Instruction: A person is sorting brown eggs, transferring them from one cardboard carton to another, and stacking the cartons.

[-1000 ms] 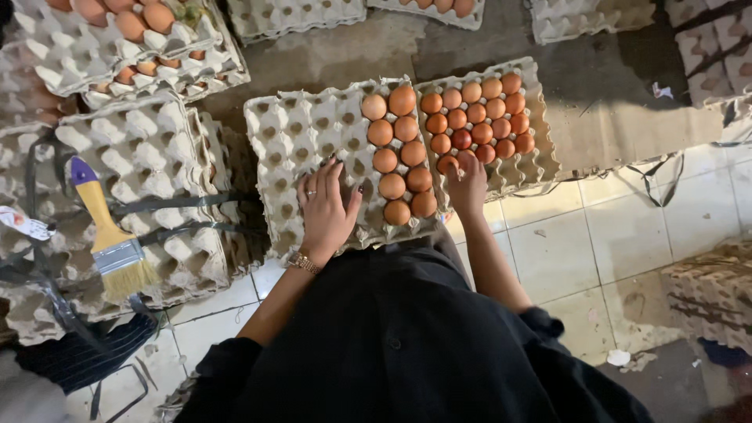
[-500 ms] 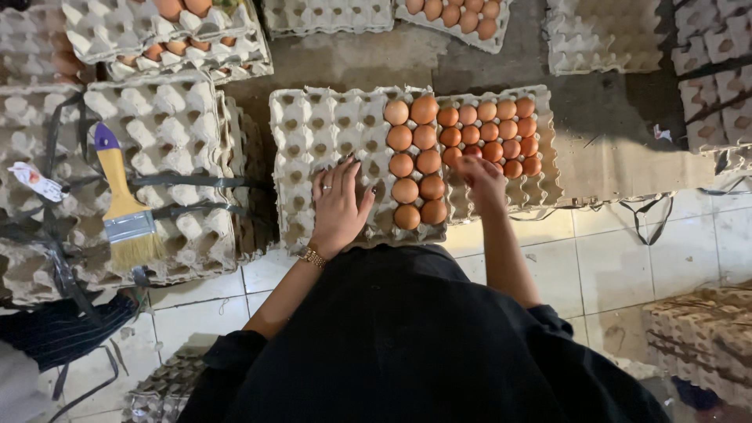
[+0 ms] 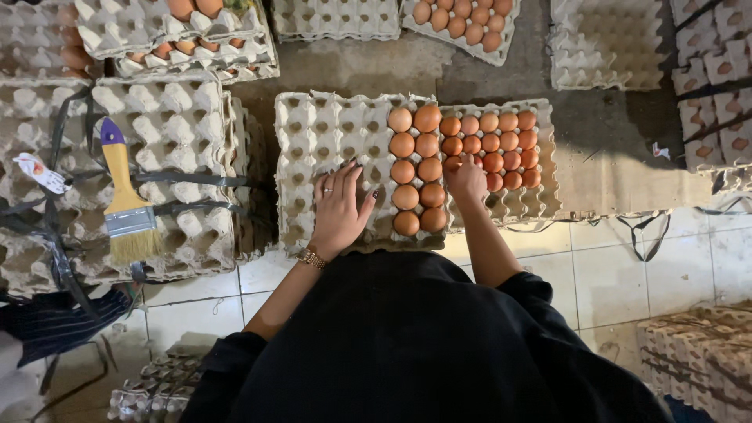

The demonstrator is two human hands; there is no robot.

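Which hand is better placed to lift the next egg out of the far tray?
Right, most likely. The right hand already rests on the eggs in the far tray, while the left hand lies flat on empty cups of the near tray, apart from them.

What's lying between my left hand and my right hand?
In the head view, two columns of brown eggs in the near egg tray separate left hand from right hand.
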